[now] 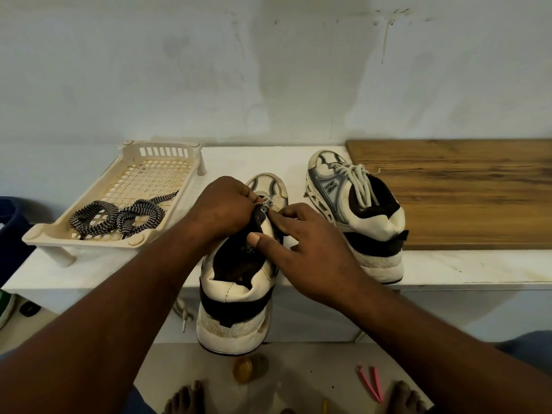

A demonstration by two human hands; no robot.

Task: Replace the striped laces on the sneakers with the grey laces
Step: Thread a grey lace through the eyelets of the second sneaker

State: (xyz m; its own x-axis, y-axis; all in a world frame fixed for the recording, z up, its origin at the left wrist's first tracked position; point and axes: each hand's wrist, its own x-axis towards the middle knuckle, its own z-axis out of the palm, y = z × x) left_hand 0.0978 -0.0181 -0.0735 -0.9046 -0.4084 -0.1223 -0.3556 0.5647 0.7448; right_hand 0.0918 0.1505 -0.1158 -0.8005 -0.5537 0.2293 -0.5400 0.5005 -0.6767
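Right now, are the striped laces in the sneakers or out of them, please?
Out: the striped laces lie coiled in the white tray.

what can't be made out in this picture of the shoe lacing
Head view: near sneaker's eyelets and how far the grey lace is threaded, covered by the left hand and right hand.
Head view: yellowish thing on the floor, blurred.
Head view: feet, cut off by the bottom edge.

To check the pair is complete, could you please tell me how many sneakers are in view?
2. The near sneaker overhangs the shelf edge, held in the left hand and right hand; the far sneaker stands right of it, beside the wooden board. None seems hidden.
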